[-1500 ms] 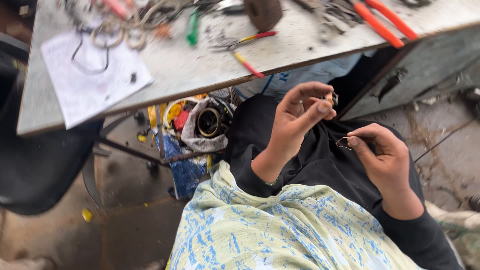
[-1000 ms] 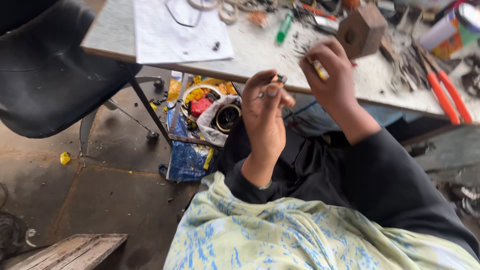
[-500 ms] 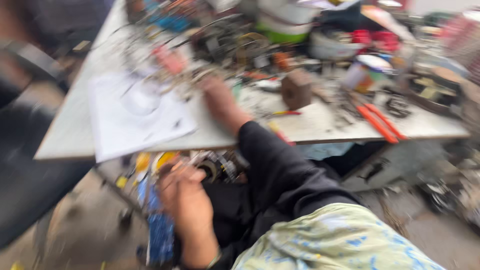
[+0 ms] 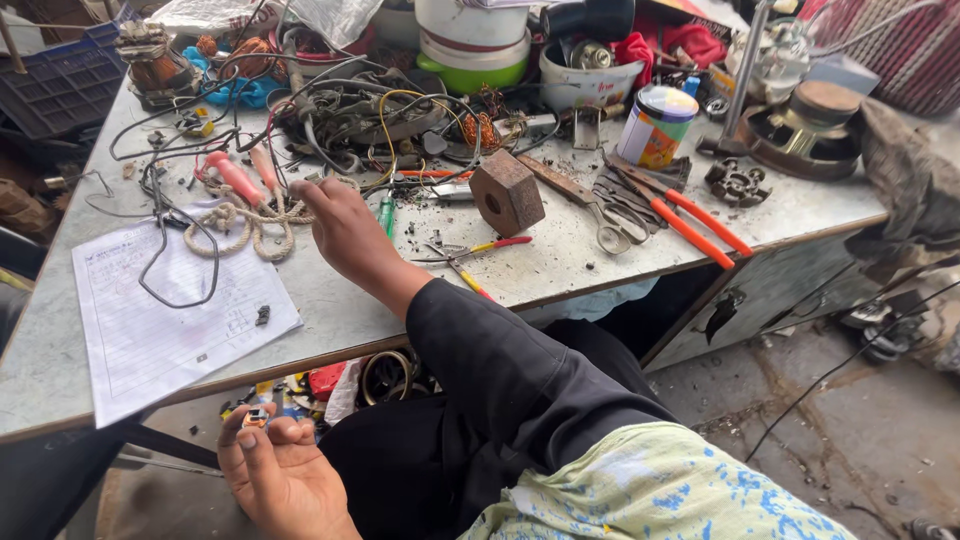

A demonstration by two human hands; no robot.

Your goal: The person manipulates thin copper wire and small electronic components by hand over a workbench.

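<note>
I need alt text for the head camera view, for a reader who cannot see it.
A person's right hand reaches over a cluttered grey workbench toward a coil of rope and tangled wires, while the left hand rests open below the bench edge. A paper sheet, a wooden block and orange-handled pliers lie nearby.

Open passage: bare strip of tabletop along the near edge, between paper sheet and small snips. Right hand raised over it, fingers spread. Ahead: coiled rope, wire tangle, green screwdriver close in front. Right flank: wooden block, orange-handled pliers. Rear: buckets, tin can, densely packed. Left hand below the edge, palm open, near floor clutter.
</note>
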